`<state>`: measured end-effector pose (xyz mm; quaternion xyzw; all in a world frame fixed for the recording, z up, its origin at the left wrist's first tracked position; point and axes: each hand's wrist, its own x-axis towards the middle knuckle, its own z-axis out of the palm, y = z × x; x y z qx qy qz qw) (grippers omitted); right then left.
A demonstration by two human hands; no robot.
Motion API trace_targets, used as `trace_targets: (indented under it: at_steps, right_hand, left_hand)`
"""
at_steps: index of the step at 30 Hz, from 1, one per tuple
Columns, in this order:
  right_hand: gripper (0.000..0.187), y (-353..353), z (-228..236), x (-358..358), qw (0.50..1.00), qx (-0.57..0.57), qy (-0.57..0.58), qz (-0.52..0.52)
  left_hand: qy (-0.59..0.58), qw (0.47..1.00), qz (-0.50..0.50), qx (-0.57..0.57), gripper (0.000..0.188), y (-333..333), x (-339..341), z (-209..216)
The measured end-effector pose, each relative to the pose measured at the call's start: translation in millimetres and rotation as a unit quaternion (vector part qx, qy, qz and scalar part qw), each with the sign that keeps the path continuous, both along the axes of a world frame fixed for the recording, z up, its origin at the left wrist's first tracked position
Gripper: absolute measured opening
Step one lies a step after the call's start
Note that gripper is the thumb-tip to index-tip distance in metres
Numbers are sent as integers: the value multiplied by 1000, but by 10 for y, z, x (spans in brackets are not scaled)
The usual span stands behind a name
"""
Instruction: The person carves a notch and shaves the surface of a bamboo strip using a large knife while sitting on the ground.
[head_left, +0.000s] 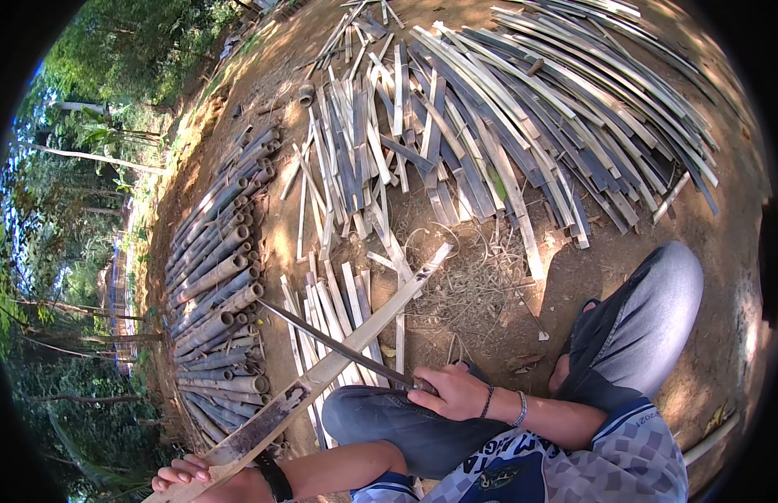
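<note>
Strip (309,381) slants away from the left grip (184,471), wrapped around its near part. The right grip (456,392) clasps a knife (322,337), blade crossing the strip to that grip's left. Slats (506,109) lie beyond the 2 grips.

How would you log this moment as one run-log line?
Left hand: holding bamboo strip; Right hand: holding knife, blade crossing over strip; Left side: bamboo poles; Ahead: split slats
</note>
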<state>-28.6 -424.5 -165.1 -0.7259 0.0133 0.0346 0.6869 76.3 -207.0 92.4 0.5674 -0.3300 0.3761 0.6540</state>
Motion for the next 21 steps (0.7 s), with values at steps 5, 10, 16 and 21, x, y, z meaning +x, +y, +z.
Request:
trace_targets:
  at_steps: [5, 10, 16, 21]
  right_hand:
    - [41, 87, -514, 85, 996, 1, 46, -79]
    - [43, 70, -745, 138, 973, 76, 152, -156]
    - [38, 109, -418, 99, 995, 55, 31, -79]
    - [36, 159, -501, 161, 993, 58, 30, -94]
  left_hand:
    - [12, 1000, -7, -1, 69, -10, 13, -3]
    - [14, 999, -35, 17, 70, 191, 64, 24]
    - [31, 995, 86, -27, 69, 90, 79, -13]
    - [41, 980, 186, -66, 66, 6, 124, -15]
